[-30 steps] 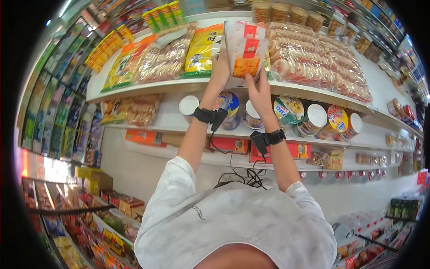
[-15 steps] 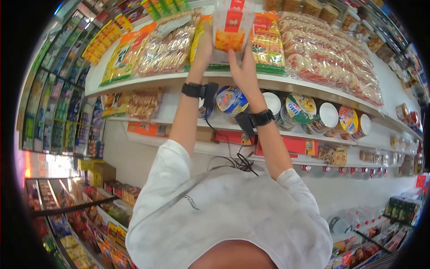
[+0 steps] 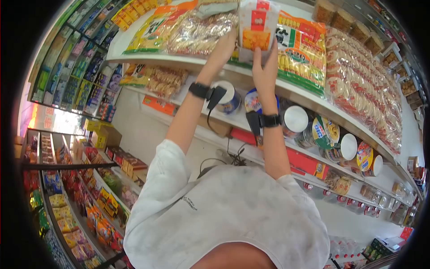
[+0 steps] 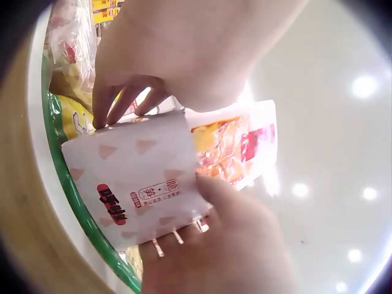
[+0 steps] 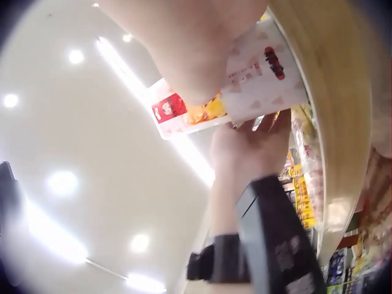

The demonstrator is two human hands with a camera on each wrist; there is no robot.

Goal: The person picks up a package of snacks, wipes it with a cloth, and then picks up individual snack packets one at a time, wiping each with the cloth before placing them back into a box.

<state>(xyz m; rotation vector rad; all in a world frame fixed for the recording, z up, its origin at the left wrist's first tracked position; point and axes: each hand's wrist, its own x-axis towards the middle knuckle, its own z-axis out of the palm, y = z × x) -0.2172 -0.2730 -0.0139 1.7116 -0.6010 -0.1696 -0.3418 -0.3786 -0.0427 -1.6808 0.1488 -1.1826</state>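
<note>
Item: one packet, white with red labels and an orange picture panel, held upright at the upper shelf.

Left hand: on the packet's left side, fingers bent round its edge, gripping.

Right hand: on the packet's right side, thumb on the front, fingers round the edge, opening set to the packet's width.

Upper shelf, left of packet: clear bag of crackers; beyond it, an orange, yellow and green bag.

Upper shelf, right of packet: yellow and green bag, then stacked clear packs of round crackers.

Lower shelf: white-lidded tub, green-lidded tub, others alongside.

Wrists: one black strap each.
</note>
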